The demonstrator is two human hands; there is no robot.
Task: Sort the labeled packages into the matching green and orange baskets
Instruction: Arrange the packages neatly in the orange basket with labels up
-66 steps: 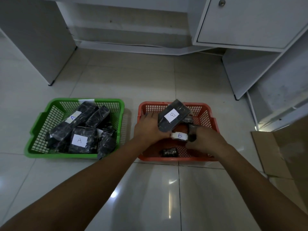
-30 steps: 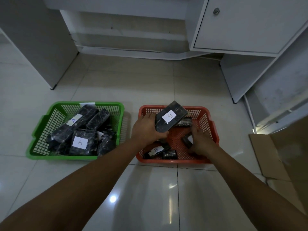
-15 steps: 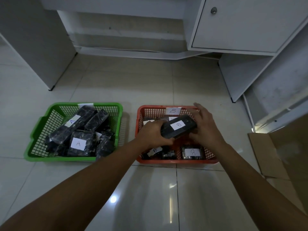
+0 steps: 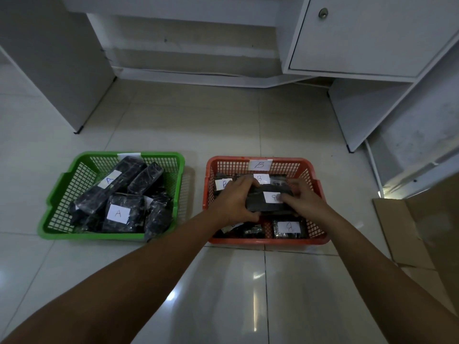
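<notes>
The orange basket (image 4: 315,238), tagged B on its far wall, sits on the floor at centre right with several black wrapped packages labeled B inside. Both hands hold one black B package (image 4: 263,203) low inside it: my left hand (image 4: 234,203) grips its left end, my right hand (image 4: 304,199) its right end. Another B package (image 4: 288,229) lies at the basket's near right corner. The green basket (image 4: 59,188) to the left holds several black packages labeled A (image 4: 123,216).
White cabinet panels (image 4: 49,58) stand at the back left, and a cupboard with a door knob (image 4: 355,36) at the back right. Brown cardboard (image 4: 422,232) lies on the tiled floor right of the orange basket.
The B package, earlier held tilted above the orange basket by my left hand, has come down flat into the basket. My right hand left a small package at the near right and joined on it.
</notes>
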